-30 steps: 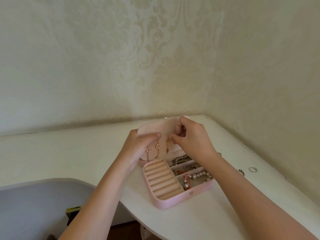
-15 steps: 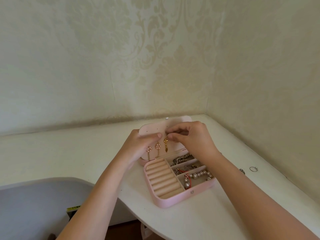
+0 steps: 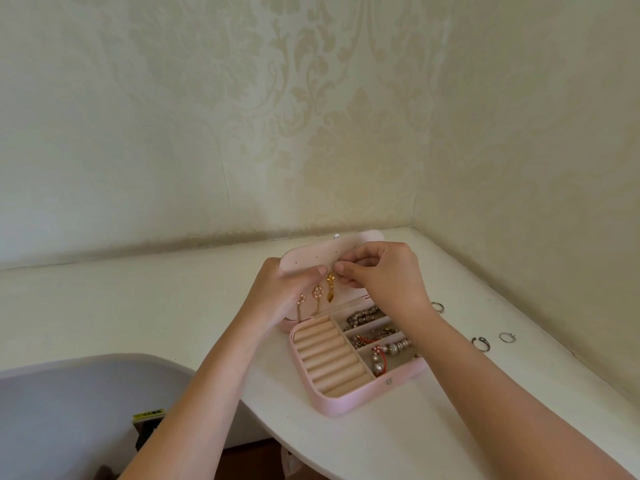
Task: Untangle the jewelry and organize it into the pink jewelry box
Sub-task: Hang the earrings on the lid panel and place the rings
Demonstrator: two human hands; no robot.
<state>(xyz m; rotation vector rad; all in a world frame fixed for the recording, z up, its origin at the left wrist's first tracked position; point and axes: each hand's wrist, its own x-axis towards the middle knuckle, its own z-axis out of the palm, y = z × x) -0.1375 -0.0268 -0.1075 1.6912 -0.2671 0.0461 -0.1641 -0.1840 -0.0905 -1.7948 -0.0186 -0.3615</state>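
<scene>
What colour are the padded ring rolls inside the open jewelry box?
Beige, a light tan: the ring rolls fill the left half of the pink jewelry box, seen in the head view.

The pink jewelry box (image 3: 349, 403) has a smooth, matt leather-like skin with a small shiny metal snap on its front wall, and the ring rolls (image 3: 332, 355) inside it look like soft beige velvet. Hanging on its lid, the earring (image 3: 330, 287) is glossy gold metal, while the beads (image 3: 391, 349) in its right compartments shine like pearl. Right of the box, thin silvery metal rings (image 3: 481, 342) lie on the smooth white table (image 3: 415, 438), beneath matt embossed wallpaper (image 3: 311, 116).
</scene>
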